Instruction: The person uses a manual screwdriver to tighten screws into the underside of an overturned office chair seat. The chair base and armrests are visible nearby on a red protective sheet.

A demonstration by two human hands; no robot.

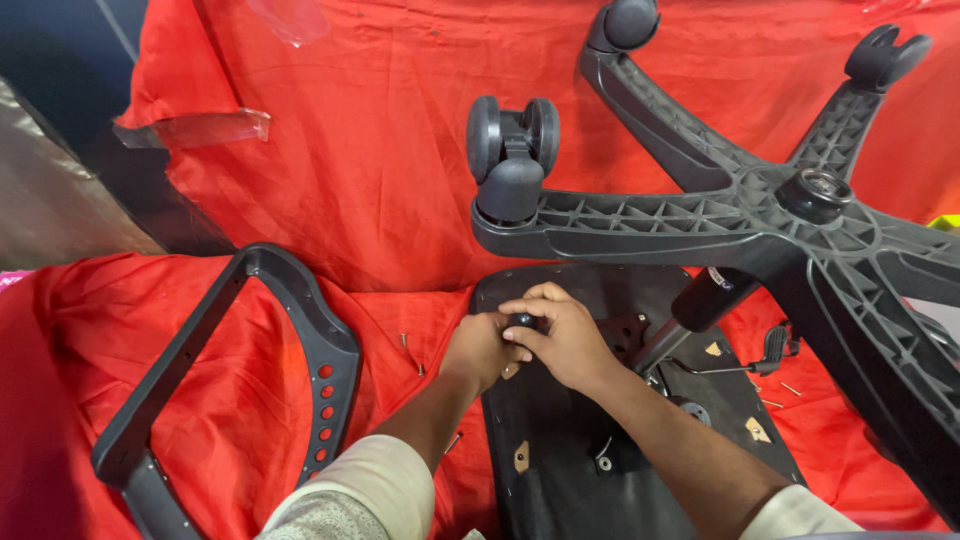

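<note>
Round black knob (521, 321), gripped by left hand (480, 348), right hand (565, 335), on flat seat underside (560, 470).

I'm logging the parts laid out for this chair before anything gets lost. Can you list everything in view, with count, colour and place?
Star base: one, black, five ribbed spokes, upturned at right.
Castor wheel: one twin-wheel, black, on the end of the left spoke; more castors at the spoke ends along the top edge.
Gas cylinder: one, black with a metal rod, running from the base down to the seat.
Seat pan: one, black, underside up, centre bottom.
Armrest frame: one, dark grey, with a row of holes, lying at left.
Screws: several loose, metal, on the cloth beside the seat pan.
Cloth: red, under and behind everything.
Clear plastic wrap: a piece, upper left.
Small knob: one, black, between both hands.
Left hand: on the knob.
Right hand: on the knob.
</note>
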